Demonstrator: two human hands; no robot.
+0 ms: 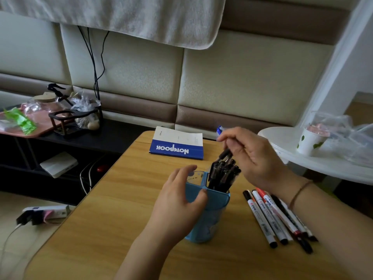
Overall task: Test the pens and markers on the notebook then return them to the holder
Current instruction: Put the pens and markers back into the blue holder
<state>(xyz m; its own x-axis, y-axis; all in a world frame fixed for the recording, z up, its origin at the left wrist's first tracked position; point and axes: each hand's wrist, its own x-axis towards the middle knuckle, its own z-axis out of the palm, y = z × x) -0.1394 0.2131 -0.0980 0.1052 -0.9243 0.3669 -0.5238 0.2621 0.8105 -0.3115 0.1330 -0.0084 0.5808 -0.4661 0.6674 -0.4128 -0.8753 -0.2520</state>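
A blue pen holder (210, 211) stands in the middle of the wooden table (113, 229). My left hand (181, 199) grips its near left side. Several black pens (222, 174) stick out of its right compartment. My right hand (254, 158) is above them and pinches the top of one black pen (225, 153); a blue tip (219, 130) shows past my fingers. Several markers (276, 217) with white barrels lie on the table to the right of the holder. A closed blue and white notebook (177, 143) lies at the far edge of the table.
A white round side table (282, 140) with a paper cup (310, 142) and plastic bags stands at the right. A dark low shelf (113, 136) with a tray and clutter is at the left. Cables and a power strip (44, 214) lie on the floor.
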